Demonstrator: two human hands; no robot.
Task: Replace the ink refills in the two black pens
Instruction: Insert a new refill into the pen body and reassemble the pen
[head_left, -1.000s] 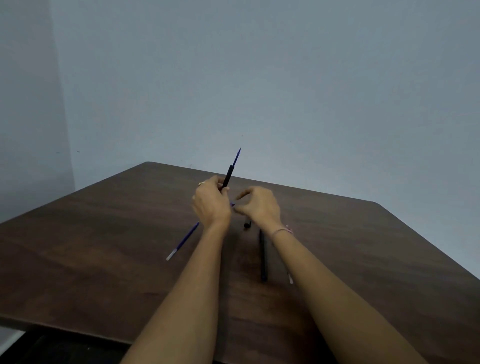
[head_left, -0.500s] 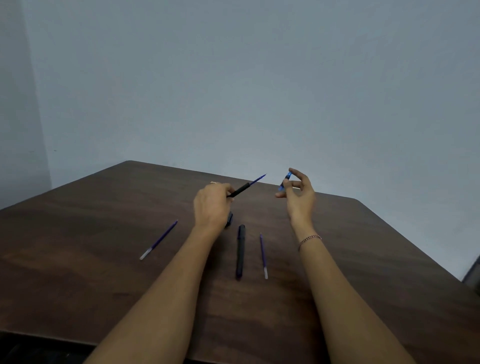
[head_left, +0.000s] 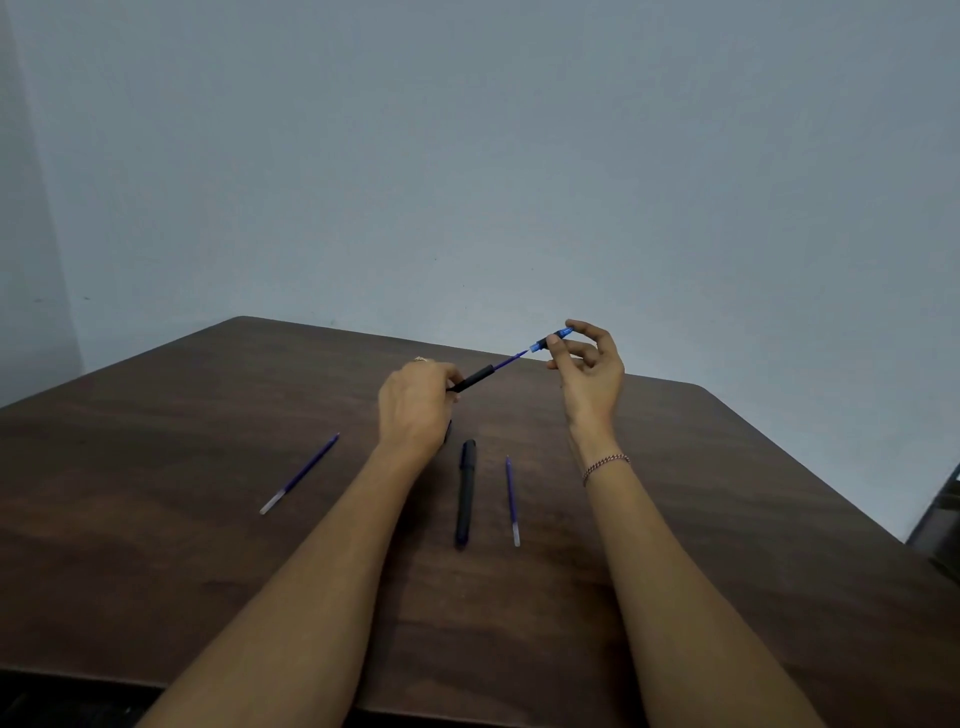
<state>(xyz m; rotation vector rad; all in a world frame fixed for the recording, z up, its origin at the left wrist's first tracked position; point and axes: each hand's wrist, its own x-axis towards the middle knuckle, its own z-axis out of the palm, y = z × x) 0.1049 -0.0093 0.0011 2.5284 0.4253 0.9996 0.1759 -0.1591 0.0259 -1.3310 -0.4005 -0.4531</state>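
Black slim barrel (head_left: 470, 378), blue tip (head_left: 553, 338), held.

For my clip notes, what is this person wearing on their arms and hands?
No sleeves or gloves show. The right wrist has a thin pinkish chain bracelet. The left hand has a small ring on one finger.

Blue front piece (head_left: 553, 338) in right hand (head_left: 589, 371), apart before, now at refill (head_left: 509, 359) tip.

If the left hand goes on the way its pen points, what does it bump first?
Probably the small blue-and-black pen tip piece in the right hand; the left hand aims its black pen barrel there, though depth is unclear.
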